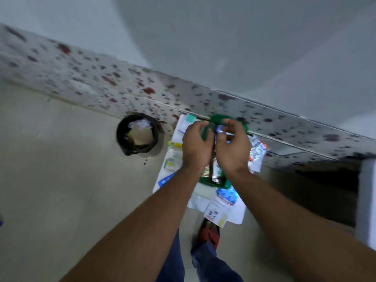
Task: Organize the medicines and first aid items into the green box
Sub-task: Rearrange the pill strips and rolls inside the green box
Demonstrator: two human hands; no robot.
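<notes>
Both hands (196, 145) (233, 148) raised over the green plastic box (215, 183) on the floor, fingers (234, 124) pinched together on a small blue-and-white packet (219, 130), seemingly for inspection before dropping in among packets already inside.

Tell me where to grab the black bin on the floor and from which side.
Grip the black bin by its round top rim, coming from above on the near-right side. It stands upright and open-topped, beside the speckled ledge, with bare floor on that side. Both the left hand and right hand are busy with a small item.
</notes>
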